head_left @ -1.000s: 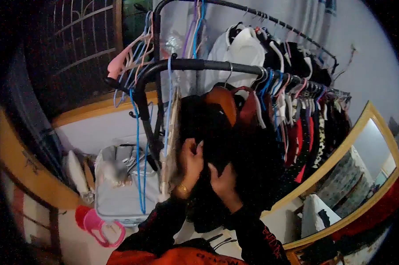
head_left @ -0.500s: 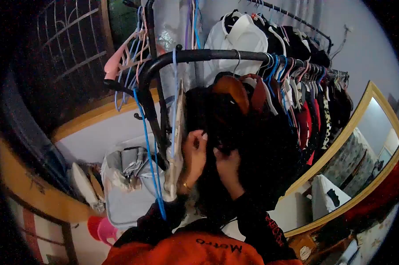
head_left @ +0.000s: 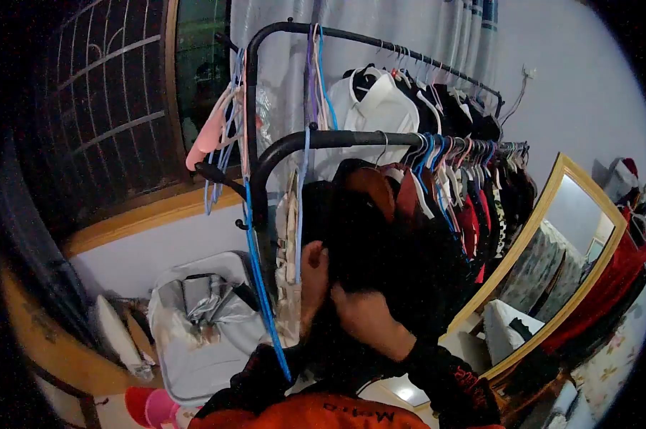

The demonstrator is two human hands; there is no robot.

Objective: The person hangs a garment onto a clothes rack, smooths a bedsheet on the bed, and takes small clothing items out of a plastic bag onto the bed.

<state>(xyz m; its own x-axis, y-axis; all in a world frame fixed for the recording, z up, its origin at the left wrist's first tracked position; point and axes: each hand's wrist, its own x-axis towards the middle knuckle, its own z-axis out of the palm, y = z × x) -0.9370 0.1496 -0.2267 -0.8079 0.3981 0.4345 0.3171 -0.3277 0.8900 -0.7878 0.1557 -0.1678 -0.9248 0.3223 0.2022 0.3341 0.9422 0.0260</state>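
Note:
A black garment (head_left: 380,264) with a brown collar hangs from a metal hanger at the near end of the front rail (head_left: 351,139). My left hand (head_left: 313,275) is at the garment's left front, its fingers curled together. Close on its right, my right hand (head_left: 369,318) lies against the same dark cloth with its fingers bent in. What the fingertips pinch is too dark to make out, though both hands touch the garment. A light blue hanger (head_left: 303,207) hangs just left of my left hand.
Many clothes (head_left: 480,207) fill the rail to the right. A wood-framed mirror (head_left: 551,257) leans at the right. An open grey suitcase (head_left: 187,357) lies at lower left, near a pink plastic item (head_left: 160,407). Pink hangers (head_left: 208,136) and blue hangers (head_left: 260,286) hang at the rack's end.
The view has shifted, with the rail and hands now lower in it. My right hand has turned and come closer to my left hand, its fingers more curled than a second ago.

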